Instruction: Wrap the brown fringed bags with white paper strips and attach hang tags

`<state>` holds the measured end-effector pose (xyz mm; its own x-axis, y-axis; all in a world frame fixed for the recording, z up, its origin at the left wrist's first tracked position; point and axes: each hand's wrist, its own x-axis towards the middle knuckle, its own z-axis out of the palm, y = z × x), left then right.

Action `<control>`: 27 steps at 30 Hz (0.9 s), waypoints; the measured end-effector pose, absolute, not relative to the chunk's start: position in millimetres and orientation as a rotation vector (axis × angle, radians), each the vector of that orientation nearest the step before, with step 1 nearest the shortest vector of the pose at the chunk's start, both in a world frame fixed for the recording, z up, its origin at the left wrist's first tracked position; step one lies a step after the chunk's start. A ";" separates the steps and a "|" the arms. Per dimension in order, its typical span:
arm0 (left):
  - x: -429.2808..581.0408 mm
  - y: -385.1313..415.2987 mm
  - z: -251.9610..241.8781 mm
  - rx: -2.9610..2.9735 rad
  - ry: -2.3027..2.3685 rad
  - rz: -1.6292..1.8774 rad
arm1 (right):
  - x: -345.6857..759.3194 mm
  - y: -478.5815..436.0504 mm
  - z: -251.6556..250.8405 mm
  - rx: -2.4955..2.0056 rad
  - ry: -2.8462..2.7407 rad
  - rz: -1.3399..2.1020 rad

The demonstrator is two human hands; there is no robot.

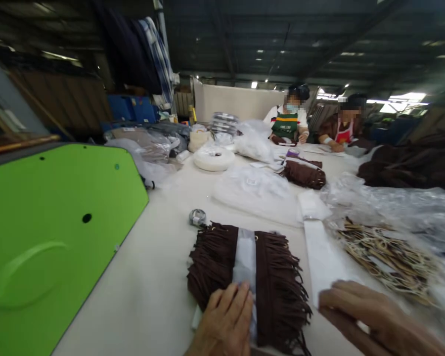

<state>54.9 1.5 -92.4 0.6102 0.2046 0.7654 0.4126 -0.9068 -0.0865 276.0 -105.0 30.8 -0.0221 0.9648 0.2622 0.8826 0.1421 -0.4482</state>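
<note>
A dark brown fringed piece (276, 277), suede-like with small metal rings, lies on the table in front of me. A pale grey, translucent strip (245, 252) runs down its middle. My left hand (226, 316) rests flat on the strip and the brown material, fingers stretched out. To the right of the fringe, my right hand (367, 311) is above the table, bent and blurred; whether it holds anything is unclear. Near its fingertips lies a long white strip (322, 257). A small grey roll (197, 216) sits just behind the fringed piece.
A bright green panel (66, 222) borders the table on the left. Tangled cords (389, 257) and clear plastic (400, 202) lie at right. Plastic bags (255, 190), a white ring-shaped roll (214, 158) and a brown fringed bundle (304, 173) are farther back. Two people work beyond.
</note>
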 end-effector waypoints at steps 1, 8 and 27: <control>54.9 0.5 -92.2 -2.582 -0.518 -1.191 | 263.1 -85.4 41.3 -1.732 -2.142 0.331; 53.0 2.5 -97.5 -2.534 -0.495 -1.224 | 218.1 10.5 47.5 -1.613 -2.767 0.433; 55.5 2.6 -99.0 -2.542 -0.549 -1.292 | 214.4 41.1 41.9 -1.718 -3.010 0.370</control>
